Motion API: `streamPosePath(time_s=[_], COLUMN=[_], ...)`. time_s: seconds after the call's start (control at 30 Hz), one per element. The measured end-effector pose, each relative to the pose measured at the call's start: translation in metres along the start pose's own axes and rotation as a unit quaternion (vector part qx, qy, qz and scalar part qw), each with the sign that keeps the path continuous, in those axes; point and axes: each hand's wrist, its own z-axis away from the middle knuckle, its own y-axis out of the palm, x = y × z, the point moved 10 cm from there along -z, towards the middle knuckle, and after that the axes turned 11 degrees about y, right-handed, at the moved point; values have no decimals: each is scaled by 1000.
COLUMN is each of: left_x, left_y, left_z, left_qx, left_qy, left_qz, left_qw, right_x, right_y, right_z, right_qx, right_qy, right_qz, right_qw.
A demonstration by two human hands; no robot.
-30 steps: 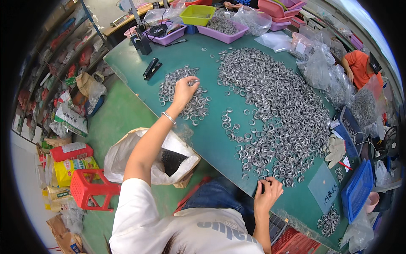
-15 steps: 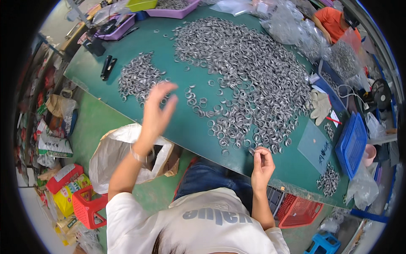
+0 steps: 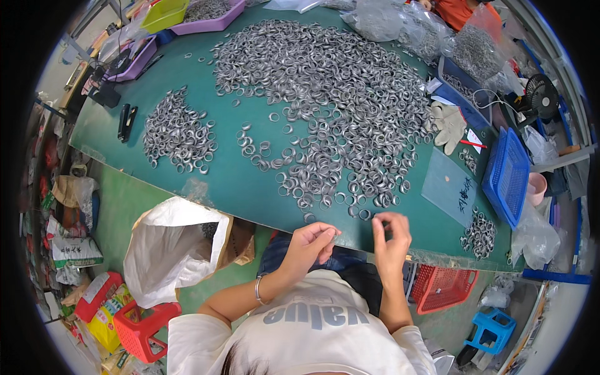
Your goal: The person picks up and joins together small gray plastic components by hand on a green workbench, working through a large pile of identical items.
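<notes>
Grey metal rings lie in a broad heap (image 3: 325,81) over the green table, with looser ones toward its front. A smaller pile of rings (image 3: 178,134) sits apart on the left. My left hand (image 3: 307,249) is at the table's front edge, thumb and fingers closed together. Something small and faint shows at its fingertips, too unclear to name. To its right, beside the front rings, my right hand (image 3: 392,236) has thumb and forefinger curled together in a pinch. What it holds, if anything, is hidden by the fingers and slight blur.
A white-lined sack (image 3: 165,250) stands open below the front edge at left. On the table are a black stapler (image 3: 127,123), a clear sheet (image 3: 449,187), a glove (image 3: 447,125), blue baskets (image 3: 507,178) and another small ring pile (image 3: 479,234). A person in orange (image 3: 465,9) is across the table.
My left hand has moved from beside the left pile rightward and down to the front edge, its fingers now closed. My right hand stays near the front rings. The whole view has shifted.
</notes>
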Motion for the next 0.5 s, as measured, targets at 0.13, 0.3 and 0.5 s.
streamPosePath(time_s=[0.13,0.3,0.5], left_x=[15,13,16], left_y=[9,13,20], left_z=[-3,-2,-2], left_qx=[7,21,85], left_qy=[-27,20,10], left_qz=[42,-17,-126], left_qw=[999,999,988], right_x=[11,10,42], right_y=[16,24,30], right_z=[-5,-6,24], right_qx=[-31,-35,113], right_qy=[-94,-113,-151], right_qz=[204,191,-18], right_qw=[974,974,982])
